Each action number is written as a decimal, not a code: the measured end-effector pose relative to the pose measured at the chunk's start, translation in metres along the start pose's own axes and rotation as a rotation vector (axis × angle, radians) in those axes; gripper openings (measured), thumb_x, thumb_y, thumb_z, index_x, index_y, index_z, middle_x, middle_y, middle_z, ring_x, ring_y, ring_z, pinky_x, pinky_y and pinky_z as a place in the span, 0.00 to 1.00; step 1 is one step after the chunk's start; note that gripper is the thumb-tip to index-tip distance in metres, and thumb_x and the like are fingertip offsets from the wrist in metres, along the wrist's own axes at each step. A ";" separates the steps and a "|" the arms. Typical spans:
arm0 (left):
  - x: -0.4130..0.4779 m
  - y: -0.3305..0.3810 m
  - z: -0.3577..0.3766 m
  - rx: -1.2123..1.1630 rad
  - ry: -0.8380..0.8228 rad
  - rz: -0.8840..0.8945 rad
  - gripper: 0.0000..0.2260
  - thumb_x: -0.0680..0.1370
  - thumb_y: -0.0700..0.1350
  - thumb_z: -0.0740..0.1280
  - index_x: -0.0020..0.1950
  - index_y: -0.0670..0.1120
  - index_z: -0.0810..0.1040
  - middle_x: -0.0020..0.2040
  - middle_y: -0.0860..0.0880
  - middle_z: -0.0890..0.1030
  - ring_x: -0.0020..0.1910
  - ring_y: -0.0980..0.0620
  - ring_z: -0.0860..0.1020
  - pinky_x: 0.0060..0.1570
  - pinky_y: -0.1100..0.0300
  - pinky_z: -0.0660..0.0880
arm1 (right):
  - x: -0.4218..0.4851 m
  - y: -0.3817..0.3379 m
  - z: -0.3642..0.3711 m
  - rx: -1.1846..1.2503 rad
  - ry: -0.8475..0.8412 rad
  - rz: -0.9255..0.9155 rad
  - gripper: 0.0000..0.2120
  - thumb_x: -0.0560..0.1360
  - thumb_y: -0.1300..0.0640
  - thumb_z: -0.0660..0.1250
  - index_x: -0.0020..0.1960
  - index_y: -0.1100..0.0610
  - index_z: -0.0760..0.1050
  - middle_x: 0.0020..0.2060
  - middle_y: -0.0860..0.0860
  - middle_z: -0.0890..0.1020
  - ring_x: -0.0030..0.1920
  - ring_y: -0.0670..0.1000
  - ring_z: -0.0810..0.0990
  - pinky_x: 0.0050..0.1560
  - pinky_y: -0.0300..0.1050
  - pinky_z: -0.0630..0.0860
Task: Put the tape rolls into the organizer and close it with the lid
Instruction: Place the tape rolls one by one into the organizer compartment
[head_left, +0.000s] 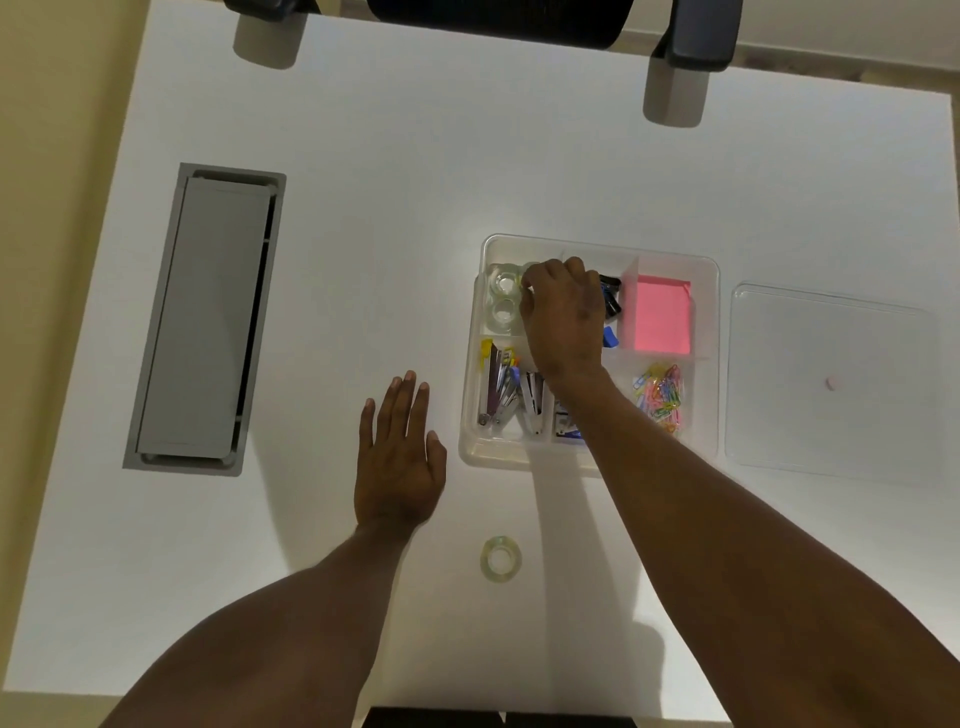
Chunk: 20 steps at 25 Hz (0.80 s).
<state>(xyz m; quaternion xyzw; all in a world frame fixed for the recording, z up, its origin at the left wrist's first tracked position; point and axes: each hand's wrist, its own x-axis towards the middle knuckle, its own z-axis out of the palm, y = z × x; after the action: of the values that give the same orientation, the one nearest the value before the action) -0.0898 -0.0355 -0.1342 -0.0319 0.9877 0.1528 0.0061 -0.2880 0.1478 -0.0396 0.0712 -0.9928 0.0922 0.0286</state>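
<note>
A clear plastic organizer (706, 270) with several compartments sits right of the table's middle. Two clear tape rolls (503, 299) lie in its far-left compartment. My right hand (563, 317) reaches into that compartment, fingers curled on a third tape roll (529, 271) that shows only as a sliver at the fingertips. Another clear tape roll (501, 557) lies loose on the table, nearer than the organizer. My left hand (397, 452) rests flat on the table left of the organizer, fingers spread, holding nothing. The clear lid (831, 384) lies flat to the organizer's right.
The organizer also holds pink sticky notes (657, 314), coloured paper clips (661, 397), staplers (506, 392) and black binder clips (612, 296). A grey cable hatch (208, 317) is set in the table at the left. A chair (498, 21) stands at the far edge.
</note>
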 end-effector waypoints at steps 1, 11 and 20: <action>0.000 0.001 0.000 0.002 -0.006 -0.004 0.28 0.85 0.51 0.53 0.86 0.49 0.55 0.87 0.48 0.57 0.87 0.49 0.53 0.85 0.42 0.55 | -0.007 -0.002 0.000 0.027 0.034 0.001 0.05 0.75 0.64 0.67 0.47 0.57 0.80 0.44 0.53 0.83 0.47 0.56 0.77 0.48 0.51 0.73; 0.001 0.003 -0.006 0.004 -0.012 -0.004 0.27 0.86 0.53 0.48 0.85 0.48 0.59 0.86 0.47 0.59 0.87 0.48 0.56 0.85 0.42 0.55 | -0.104 -0.034 -0.001 0.228 0.163 0.023 0.07 0.77 0.57 0.71 0.53 0.58 0.79 0.46 0.54 0.82 0.47 0.53 0.79 0.50 0.49 0.76; -0.001 0.005 -0.009 0.008 -0.005 -0.011 0.27 0.86 0.53 0.51 0.85 0.48 0.59 0.87 0.48 0.58 0.87 0.48 0.55 0.84 0.42 0.55 | -0.239 -0.029 0.011 0.452 0.032 0.112 0.10 0.75 0.55 0.74 0.54 0.57 0.79 0.49 0.53 0.84 0.49 0.52 0.82 0.53 0.47 0.81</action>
<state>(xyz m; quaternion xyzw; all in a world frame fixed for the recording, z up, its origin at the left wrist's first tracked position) -0.0891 -0.0338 -0.1245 -0.0370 0.9881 0.1489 0.0096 -0.0486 0.1505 -0.0619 0.0190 -0.9486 0.3150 0.0226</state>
